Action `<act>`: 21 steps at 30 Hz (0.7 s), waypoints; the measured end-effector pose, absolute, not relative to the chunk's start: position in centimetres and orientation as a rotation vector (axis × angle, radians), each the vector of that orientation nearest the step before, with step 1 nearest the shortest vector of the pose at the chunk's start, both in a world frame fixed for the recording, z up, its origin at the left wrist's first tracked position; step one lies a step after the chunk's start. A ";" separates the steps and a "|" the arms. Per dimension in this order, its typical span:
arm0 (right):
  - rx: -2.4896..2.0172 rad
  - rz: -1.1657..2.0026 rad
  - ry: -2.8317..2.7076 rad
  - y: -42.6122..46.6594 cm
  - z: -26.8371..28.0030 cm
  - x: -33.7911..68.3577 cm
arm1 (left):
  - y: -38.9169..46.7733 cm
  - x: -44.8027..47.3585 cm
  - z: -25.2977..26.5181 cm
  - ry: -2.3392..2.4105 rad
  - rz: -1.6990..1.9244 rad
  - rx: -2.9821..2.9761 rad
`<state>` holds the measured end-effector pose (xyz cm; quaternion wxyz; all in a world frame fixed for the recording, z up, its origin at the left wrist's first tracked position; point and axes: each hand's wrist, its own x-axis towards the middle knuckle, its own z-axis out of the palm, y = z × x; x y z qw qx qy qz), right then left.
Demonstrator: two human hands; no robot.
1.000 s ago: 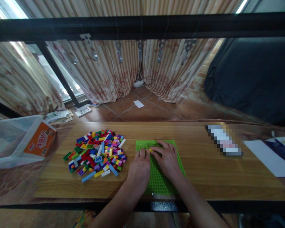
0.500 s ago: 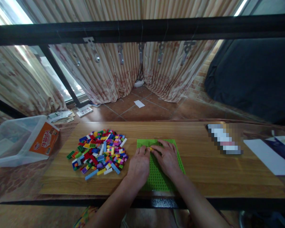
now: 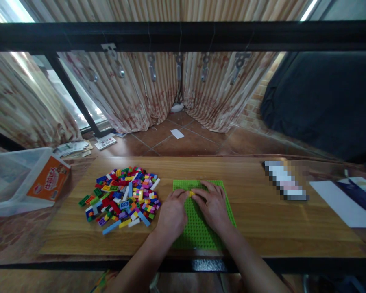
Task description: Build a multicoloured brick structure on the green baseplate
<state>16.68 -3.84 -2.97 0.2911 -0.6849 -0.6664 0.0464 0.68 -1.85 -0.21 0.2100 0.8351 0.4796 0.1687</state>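
A green studded baseplate (image 3: 201, 232) lies on the wooden table, partly covered by both hands. Over its upper left part, a small yellow toy brick (image 3: 191, 194) shows between my fingertips. My left hand (image 3: 172, 211) is closed, with thumb and forefinger at the brick's left side. From the right, the thumb and forefinger of my right hand (image 3: 212, 205) pinch the same brick, while its other fingers stretch over the plate. How the brick sits on the studs is hidden by the fingers. Left of the plate spreads a pile of colourful toy bricks (image 3: 125, 205).
A clear plastic bin (image 3: 18, 175) with an orange label stands beyond the table's left end. On the right of the wooden table (image 3: 256, 228) lies a pixelated phone-like object (image 3: 285, 181). White paper (image 3: 343, 203) is at the far right. A black bar (image 3: 183, 36) crosses behind the table.
The left hand's fingers have curled in more, and the yellow brick shows more clearly between both hands. The whole view has shifted slightly.
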 end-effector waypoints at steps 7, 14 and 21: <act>-1.820 0.139 -1.772 -3.8 -2.8 16.7 | -1.2 0.1 -0.2 1.288 0.569 2.237; -1.850 0.174 -1.787 -3.6 -2.5 16.7 | -1.6 0.1 -0.6 1.292 0.406 2.324; -1.858 0.192 -1.768 -3.5 -2.5 16.7 | -2.7 1.5 0.5 1.445 0.116 2.472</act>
